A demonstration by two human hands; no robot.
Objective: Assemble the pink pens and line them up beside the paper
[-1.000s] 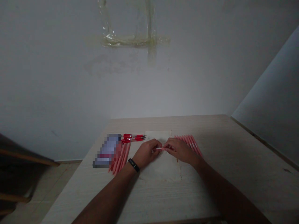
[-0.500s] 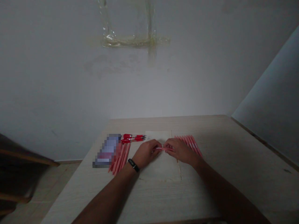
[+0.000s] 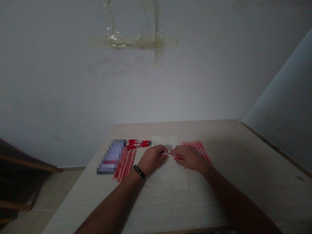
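Both forearms come in over the near part of the table (image 3: 156, 211); the left wrist wears a black band (image 3: 139, 172). Left hand (image 3: 153, 157) is narrow, fingers pinched on one end of a pink pen (image 3: 170, 155); right hand (image 3: 188, 157) is pinched on the other end. Change over the last second: the fingertips nearly met around the middle, now a pale stretch of the pen shows between them and the right fingers lie flatter. I read that as the pen being mid-handling, not parked; can't tell if it's one piece or two. It sits over a pale sheet (image 3: 168, 177) with a ragged right edge. Left of the hands: a loose bundle of pink pens (image 3: 127, 167), overlapped by a pixelated slab, probably a phone (image 3: 113, 156). Red pens (image 3: 138, 144) lie sideways just past that bundle. Beyond the right hand, a neat row of matching pens (image 3: 198, 148), near part hidden by the wrist. Floor tiles (image 3: 58, 191) and wooden bars (image 3: 46, 167) show off the left side. Farther back, a plain grey wall (image 3: 195, 71), with shiny yellowed tape (image 3: 133, 44) up high. Room's dim.
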